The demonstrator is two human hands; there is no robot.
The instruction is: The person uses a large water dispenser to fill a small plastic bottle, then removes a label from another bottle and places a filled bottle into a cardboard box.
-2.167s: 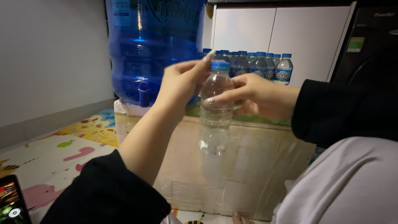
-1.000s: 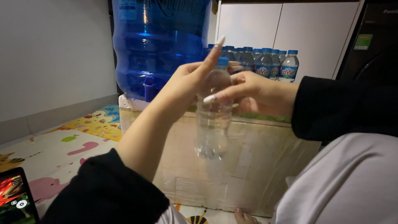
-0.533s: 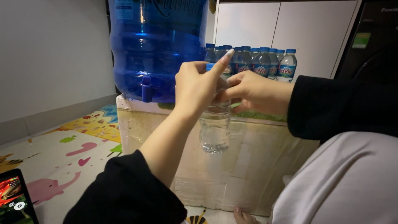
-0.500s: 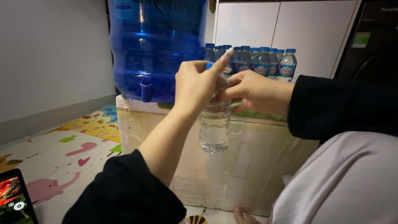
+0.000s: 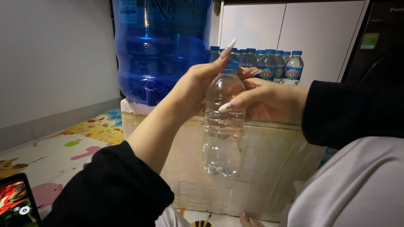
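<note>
A small clear plastic bottle [image 5: 223,134] with a blue cap hangs upright in front of me, a little water at its bottom. My right hand [image 5: 265,101] grips its upper body from the right, one long white nail across the front. My left hand [image 5: 198,86] wraps around the neck from the left, with its fingers on the blue cap and the forefinger pointing up. Both arms wear black sleeves.
A large blue water jug [image 5: 162,46] stands on a cardboard box [image 5: 261,168] just behind the bottle. Several small capped bottles [image 5: 275,65] line the box's back. White cabinets are behind, a colourful play mat [image 5: 63,147] lies at left, and a phone [image 5: 17,204] sits bottom left.
My left hand has closed from flat fingers beside the cap to a grip around the neck and cap. The bottle has sunk slightly and stays upright in my right hand.
</note>
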